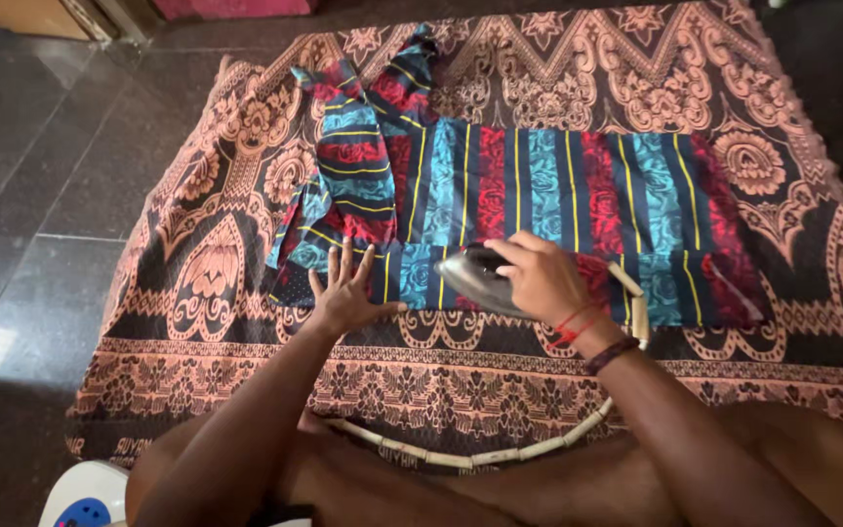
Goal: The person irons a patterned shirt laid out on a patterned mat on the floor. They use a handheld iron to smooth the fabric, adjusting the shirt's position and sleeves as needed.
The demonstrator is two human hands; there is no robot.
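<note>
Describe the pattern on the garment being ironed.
Striped cloth garment: teal, red, navy rose-print bands, thin yellow lines; head view.

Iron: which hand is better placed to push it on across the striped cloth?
Right. The right hand already grips the iron, which sits on the striped cloth. The left hand lies flat, fingers spread, at the cloth's near edge, pinning it.

Both forearms bare, no sleeves visible; left hand (345, 296) without rings or bands; right hand (541, 278) has thin red thread tied at wrist; dark beaded bracelet just behind the thread; legs bare.
</note>
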